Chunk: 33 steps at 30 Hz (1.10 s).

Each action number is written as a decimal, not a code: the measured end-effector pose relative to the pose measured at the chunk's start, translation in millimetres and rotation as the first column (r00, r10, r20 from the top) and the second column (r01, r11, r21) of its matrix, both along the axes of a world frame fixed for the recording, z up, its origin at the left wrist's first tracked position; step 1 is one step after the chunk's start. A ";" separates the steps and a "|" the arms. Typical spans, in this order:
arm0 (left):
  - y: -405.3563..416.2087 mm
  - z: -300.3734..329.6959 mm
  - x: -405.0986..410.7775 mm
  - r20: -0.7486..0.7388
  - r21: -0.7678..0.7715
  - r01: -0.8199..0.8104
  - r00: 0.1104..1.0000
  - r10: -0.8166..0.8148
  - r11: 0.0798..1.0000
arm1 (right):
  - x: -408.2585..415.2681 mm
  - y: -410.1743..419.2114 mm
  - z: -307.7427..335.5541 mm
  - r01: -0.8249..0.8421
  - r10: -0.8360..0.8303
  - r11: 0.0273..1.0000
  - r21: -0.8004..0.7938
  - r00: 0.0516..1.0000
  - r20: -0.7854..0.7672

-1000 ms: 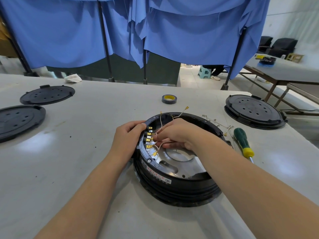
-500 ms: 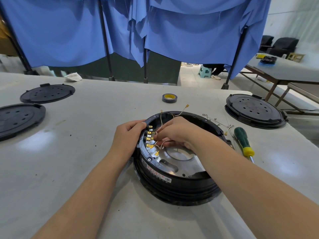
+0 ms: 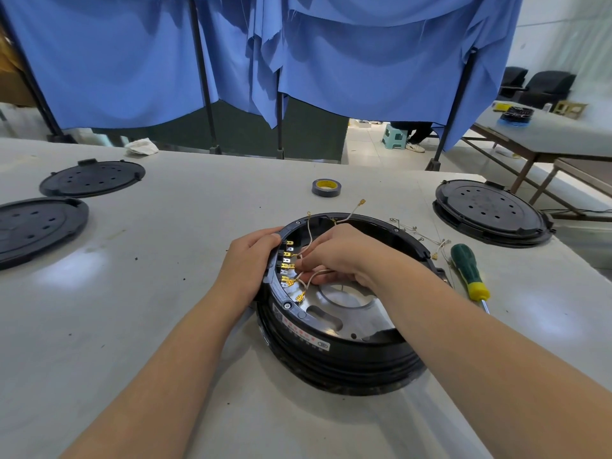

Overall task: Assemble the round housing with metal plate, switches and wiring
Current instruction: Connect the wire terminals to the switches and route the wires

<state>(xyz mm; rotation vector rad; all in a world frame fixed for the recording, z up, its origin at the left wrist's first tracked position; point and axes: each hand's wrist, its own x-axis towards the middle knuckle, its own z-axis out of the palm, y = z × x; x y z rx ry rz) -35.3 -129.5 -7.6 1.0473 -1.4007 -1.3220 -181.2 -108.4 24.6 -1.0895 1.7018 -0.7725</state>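
We see the round black housing [image 3: 337, 356] sitting on the grey counter [image 3: 132, 326], near the middle and slightly to the right, open side up. A shiny metal plate [image 3: 334, 313] lies inside it, and a row of brass terminals [image 3: 287, 260] lines its inner left wall.

Our left hand [image 3: 248, 263] grips the left rim of the housing, its fingers curled over the edge just beside the terminals. Our right hand [image 3: 341, 256] reaches down into the housing from the right; its fingers are curled and pinch thin pale wires [image 3: 309, 276] close to the terminal row. More of these wires loop up past the far rim, one ending in a brass connector [image 3: 361, 203] that sticks out above the housing.

To the right of the housing, a screwdriver [image 3: 468, 273] with a green and yellow handle lies on the counter, and a loose bundle of spare wires [image 3: 420, 235] rests between it and the housing. A roll of dark tape [image 3: 326, 187] sits farther back. Two black round lids [image 3: 92, 178] [image 3: 36, 226] lie at the far left, and another lidded black housing [image 3: 490, 210] stands at the far right. Blue curtains [image 3: 298, 54] hang behind the counter.
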 end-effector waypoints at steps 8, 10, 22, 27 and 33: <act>-0.5 -2.1 0.1 0.009 0.002 0.001 1.000 -0.001 1.000 | 0.2 -0.3 1.1 0.006 -0.007 1.000 0.009 1.000 0.006; -1.1 -2.7 0.1 0.006 -0.001 0.001 1.000 -0.001 1.000 | 0.4 0.1 1.3 0.009 -0.010 1.000 0.012 1.000 0.016; -3.0 -3.8 -0.5 0.001 -0.016 0.015 1.000 -0.015 1.000 | 2.9 0.8 5.1 0.017 -0.019 0.999 0.045 0.999 0.048; -3.8 -4.9 -0.7 0.003 -0.017 0.009 1.000 -0.009 1.000 | 3.5 -0.6 2.0 -0.002 0.002 1.000 0.024 1.000 -0.005; -4.4 -5.1 -1.2 -0.001 -0.016 0.001 1.000 -0.002 1.000 | 2.9 -0.3 1.7 -0.016 0.016 1.000 0.007 0.998 -0.056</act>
